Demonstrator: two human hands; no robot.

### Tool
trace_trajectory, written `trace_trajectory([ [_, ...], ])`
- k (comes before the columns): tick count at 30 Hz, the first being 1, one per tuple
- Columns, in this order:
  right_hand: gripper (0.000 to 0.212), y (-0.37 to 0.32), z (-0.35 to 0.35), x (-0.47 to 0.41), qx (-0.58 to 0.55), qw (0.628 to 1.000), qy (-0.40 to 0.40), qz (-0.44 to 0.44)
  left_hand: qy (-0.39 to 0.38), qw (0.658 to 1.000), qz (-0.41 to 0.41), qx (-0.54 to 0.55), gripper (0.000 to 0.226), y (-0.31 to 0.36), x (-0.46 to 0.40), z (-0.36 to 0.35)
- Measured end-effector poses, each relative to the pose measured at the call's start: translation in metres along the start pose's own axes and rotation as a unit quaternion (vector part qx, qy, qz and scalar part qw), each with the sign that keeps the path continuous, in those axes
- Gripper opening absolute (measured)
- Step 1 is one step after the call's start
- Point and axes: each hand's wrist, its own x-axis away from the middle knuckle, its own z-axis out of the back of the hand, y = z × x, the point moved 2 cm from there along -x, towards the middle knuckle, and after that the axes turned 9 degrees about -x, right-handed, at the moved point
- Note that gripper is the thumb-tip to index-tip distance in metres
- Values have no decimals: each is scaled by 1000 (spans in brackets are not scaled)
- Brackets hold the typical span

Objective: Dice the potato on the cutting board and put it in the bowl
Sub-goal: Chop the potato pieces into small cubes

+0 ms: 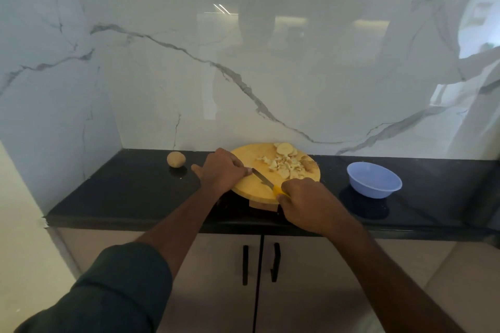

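Yellow-handled knife (266, 182) clamped in right hand (308, 203), left hand (220, 170) seemingly curled over a piece at the board's (249, 188) left edge, so knuckles should stay tucked.

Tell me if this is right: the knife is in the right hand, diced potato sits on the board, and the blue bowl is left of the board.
One detail is off. The head view shows the bowl right of the board, not left; a whole potato lies on the left. The right hand does hold the knife, and diced potato sits on the board.
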Motion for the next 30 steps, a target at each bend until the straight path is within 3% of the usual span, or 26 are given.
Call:
trace_trajectory([
  [9, 30, 10, 11, 14, -20, 1000, 0, 3, -22, 999, -27, -3, 13, -3, -5, 2],
  [16, 30, 7, -1, 2, -70, 994, 87, -3, -34, 999, -32, -13, 74, -1, -1, -2],
  [19, 30, 4, -2, -4, -69, 992, 107, -27, -38, 999, -32, -15, 60, -5, -6, -3],
  [22, 31, -4, -3, -4, -59, 992, 107, -37, -55, 998, -18, 29, 13, -6, -6, 1],
  [23, 29, -10, -4, -2, -54, 992, 106, -38, -51, 997, 1, 58, 8, -7, -8, 1],
  [26, 25, -34, -10, 0, -29, 994, 106, -24, -19, 992, 62, 104, 31, -14, -12, 1],
  [30, 25, -52, -20, -3, 21, 994, 104, -30, -42, 994, 34, 94, 39, -16, -14, -5],
])
